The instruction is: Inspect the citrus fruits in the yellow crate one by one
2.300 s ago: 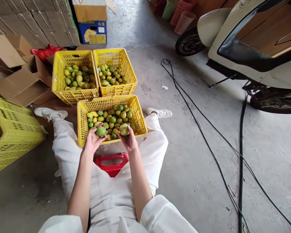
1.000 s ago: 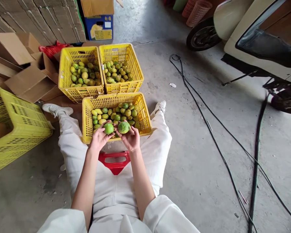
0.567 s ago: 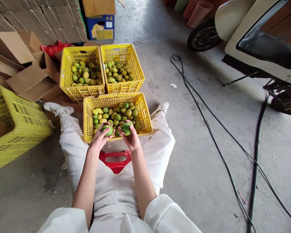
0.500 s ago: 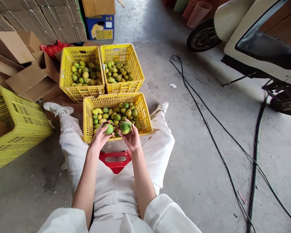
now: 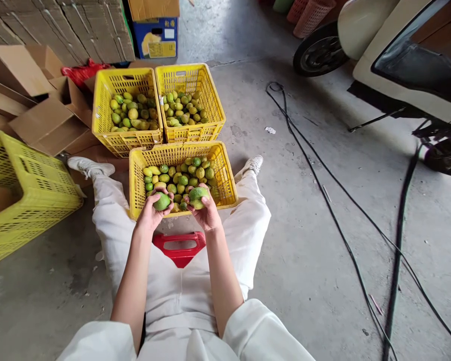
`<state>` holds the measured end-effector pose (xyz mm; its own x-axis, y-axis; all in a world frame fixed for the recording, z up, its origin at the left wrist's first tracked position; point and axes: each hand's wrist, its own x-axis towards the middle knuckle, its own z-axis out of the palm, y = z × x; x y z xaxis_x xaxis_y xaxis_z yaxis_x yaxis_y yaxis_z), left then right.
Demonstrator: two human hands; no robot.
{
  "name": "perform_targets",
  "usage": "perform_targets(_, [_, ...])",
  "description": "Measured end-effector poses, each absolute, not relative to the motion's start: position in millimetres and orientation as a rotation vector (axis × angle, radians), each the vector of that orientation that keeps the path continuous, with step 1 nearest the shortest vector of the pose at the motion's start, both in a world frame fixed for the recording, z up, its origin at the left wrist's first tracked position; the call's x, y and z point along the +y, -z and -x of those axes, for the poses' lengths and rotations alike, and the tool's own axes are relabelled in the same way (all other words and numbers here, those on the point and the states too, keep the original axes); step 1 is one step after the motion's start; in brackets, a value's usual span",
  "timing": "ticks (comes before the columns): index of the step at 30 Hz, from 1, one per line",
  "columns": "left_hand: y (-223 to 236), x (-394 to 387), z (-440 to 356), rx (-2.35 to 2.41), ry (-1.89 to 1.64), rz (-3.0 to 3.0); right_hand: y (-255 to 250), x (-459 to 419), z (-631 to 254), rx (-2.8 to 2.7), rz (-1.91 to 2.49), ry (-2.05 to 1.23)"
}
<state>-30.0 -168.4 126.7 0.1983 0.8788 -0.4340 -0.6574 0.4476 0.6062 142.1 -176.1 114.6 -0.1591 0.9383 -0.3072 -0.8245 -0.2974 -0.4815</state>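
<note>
Your left hand had its fingers curled round a green fruit; your right hand had its fingers wrapped partway about a mottled fruit. You held them apart over the near crate of other fruit, between your legs.

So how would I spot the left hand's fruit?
Find the yellow crate between the white trouser legs. At its near side, the left hand holds a fruit. It looks more evenly green than the two-toned one in the right hand.
</note>
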Motion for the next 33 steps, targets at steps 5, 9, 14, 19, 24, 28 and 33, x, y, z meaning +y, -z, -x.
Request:
perform_targets(5, [-132, -167, 25, 0.87, -1.134, -0.26, -122, -177, -144, -0.229, 0.642, -1.743])
perform_targets(9, [-132, -167, 24, 0.841, -1.118, -0.251, -127, -177, -148, -0.175, 0.593, -1.811])
perform_targets(14, [-125, -168, 22, 0.859, -1.142, -0.257, -125, -176, -148, -0.203, 0.607, -1.768])
perform_targets(19, [-121, -170, 21, 0.794, -1.139, -0.254, -117, -176, -147, -0.337, 0.671, -1.748])
perform_targets(24, [-126, -168, 19, 0.796, -1.135, -0.199, -115, -173, -148, -0.349, 0.698, -1.761])
perform_targets(28, [-133, -167, 18, 0.805, -1.211, -0.051, -118, -171, -150, -0.224, 0.639, -1.825])
perform_targets(33, [-135, -166, 19, 0.76, -1.286, 0.07, -116, -172, -149, -0.281, 0.644, -1.8])
